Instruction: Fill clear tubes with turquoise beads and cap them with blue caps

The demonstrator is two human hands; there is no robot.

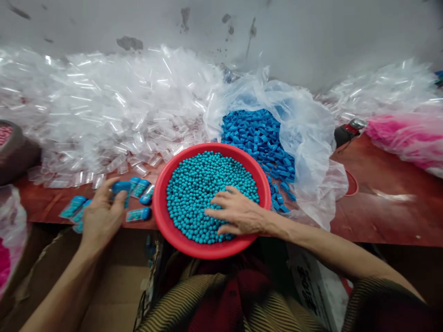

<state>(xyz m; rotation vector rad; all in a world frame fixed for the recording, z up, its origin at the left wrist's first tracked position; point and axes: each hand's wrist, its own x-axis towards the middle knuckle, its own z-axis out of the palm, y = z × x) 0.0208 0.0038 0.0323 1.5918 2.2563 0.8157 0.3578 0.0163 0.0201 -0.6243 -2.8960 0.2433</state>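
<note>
Loosely spread, my right hand (238,213) rests on beads (194,184) in the red bowl (160,203); my left hand (104,210) half-curls at a capped tube (121,186), grip unclear. Beside it lie several filled tubes (137,215); beyond, a big heap of tubes (138,101) looks unfilled. The bowl sits between my left hand and the bag (308,133) of caps (256,138).

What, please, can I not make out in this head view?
In the head view:
Floor of the bowl: hidden under the beads.
Palm of the right hand: hidden by its back.
Whether the left hand holds a tube: blurred, hand partly covers it.
Grey container: cut off by left edge.
</note>
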